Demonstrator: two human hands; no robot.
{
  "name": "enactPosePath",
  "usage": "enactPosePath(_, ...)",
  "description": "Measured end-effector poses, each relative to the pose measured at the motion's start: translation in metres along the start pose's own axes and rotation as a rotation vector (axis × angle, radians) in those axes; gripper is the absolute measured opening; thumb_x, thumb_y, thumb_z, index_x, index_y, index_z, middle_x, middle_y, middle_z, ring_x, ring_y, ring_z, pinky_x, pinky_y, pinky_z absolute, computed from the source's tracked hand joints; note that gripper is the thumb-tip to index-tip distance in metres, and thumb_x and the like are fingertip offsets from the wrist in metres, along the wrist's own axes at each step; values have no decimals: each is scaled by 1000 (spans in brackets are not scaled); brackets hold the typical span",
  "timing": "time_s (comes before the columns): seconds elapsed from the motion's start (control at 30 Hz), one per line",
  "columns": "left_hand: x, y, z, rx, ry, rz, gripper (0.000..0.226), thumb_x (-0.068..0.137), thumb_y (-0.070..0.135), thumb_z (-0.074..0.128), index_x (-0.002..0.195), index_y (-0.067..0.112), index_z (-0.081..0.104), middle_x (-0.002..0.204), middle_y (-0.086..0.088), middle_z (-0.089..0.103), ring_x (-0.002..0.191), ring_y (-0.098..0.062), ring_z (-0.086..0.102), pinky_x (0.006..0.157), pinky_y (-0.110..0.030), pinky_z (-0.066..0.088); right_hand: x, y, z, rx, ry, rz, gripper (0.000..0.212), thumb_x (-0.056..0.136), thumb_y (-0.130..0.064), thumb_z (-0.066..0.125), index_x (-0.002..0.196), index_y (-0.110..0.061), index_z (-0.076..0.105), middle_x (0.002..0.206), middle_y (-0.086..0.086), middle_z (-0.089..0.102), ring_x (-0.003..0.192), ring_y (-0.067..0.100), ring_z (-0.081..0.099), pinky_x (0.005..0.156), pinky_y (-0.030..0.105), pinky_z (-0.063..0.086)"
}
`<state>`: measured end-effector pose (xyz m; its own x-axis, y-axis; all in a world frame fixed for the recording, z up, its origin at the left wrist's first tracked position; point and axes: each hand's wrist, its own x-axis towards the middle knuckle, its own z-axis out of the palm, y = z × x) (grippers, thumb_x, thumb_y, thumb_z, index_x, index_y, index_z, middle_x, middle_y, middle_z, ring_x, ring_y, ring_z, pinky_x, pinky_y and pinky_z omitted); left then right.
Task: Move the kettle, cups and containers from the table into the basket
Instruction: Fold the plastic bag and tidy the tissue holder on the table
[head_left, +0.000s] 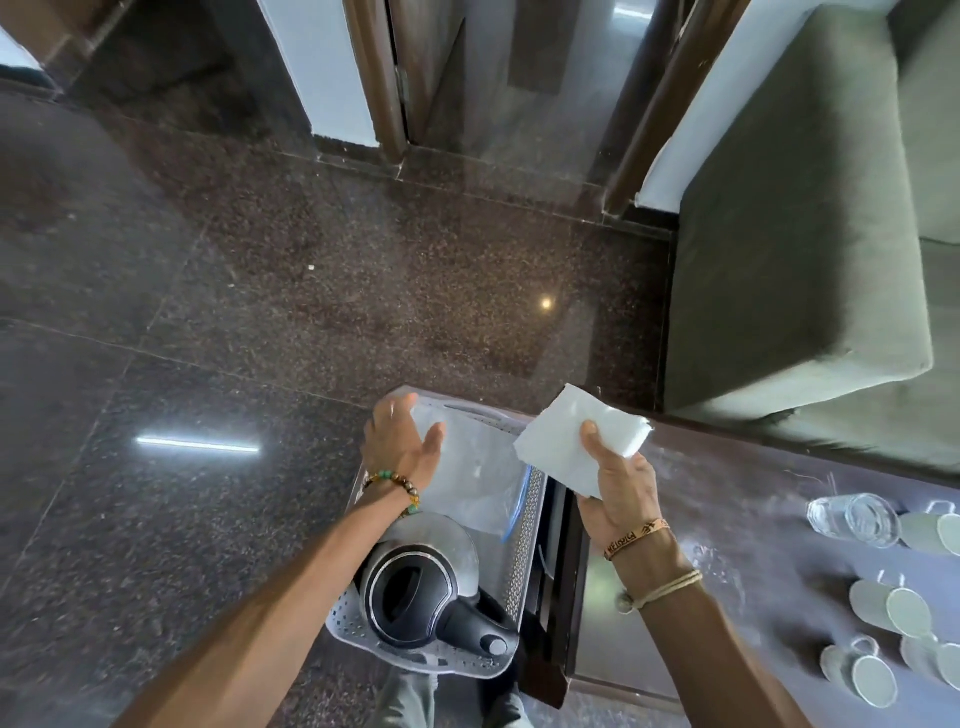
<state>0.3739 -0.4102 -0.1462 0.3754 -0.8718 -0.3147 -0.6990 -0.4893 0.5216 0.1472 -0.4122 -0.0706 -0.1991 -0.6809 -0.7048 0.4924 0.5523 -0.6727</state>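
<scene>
A steel kettle (423, 587) with a black lid and handle stands in the near end of a grey perforated basket (524, 551) on the floor. A clear plastic bag (470, 467) lies in the basket's far end. My left hand (397, 441) hovers open over that bag, fingers spread. My right hand (618, 486) grips a folded white paper napkin (571, 441) above the table's left edge. On the dark table (727, 519) to the right stand a clear glass (852, 519) and several white cups (888, 608).
A grey-green sofa (789, 260) sits beyond the table at the right. Dark polished granite floor (260, 312) spreads left and ahead. Door frames and a white wall (332, 78) run along the far side. My legs show below the basket.
</scene>
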Motion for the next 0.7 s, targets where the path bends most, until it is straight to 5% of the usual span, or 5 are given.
enactPosePath(0.1, -30, 53, -42, -682, -247, -148, 71, 81, 55, 67, 131, 6, 55, 126, -11, 64, 113, -27, 64, 98, -43, 51, -34, -34, 15, -119, -32, -292, 14, 89, -19, 72, 100, -11, 71, 90, 1, 76, 83, 16, 72, 68, 34, 59)
enactPosePath(0.23, -86, 132, -107, -1489, -899, -252, 91, 77, 72, 58, 136, 3, 47, 130, -22, 59, 110, -37, 64, 98, -50, 50, -95, -88, 33, -778, -150, -1167, 10, 86, -25, 72, 94, -25, 77, 95, -19, 72, 88, -7, 66, 80, 24, 55)
enactPosePath(0.33, -128, 175, -150, -1646, -1057, -19, 89, 86, 70, 48, 145, 4, 38, 140, -15, 46, 121, -28, 51, 106, -44, 39, -127, -113, 26, -1151, -358, -1841, 31, 78, -10, 82, 109, -12, 76, 115, 3, 71, 107, 24, 68, 95, 45, 51)
enactPosePath(0.5, -157, 204, -176, -1644, -912, 85, 49, 94, 20, 56, 139, 2, 47, 127, -17, 53, 112, -29, 58, 96, -46, 49, -150, -142, 18, -1150, -293, -2111, 20, 94, -16, 66, 109, -9, 76, 119, 14, 69, 114, 34, 64, 95, 54, 49)
enactPosePath(0.7, -178, 220, -174, -1685, -826, 114, 39, 100, 20, 48, 137, 5, 50, 120, -15, 63, 104, -27, 64, 83, -42, 55, -166, -145, -6, -1115, -267, -2096, 27, 101, -26, 55, 113, -10, 74, 127, 12, 65, 124, 31, 56, 105, 51, 41)
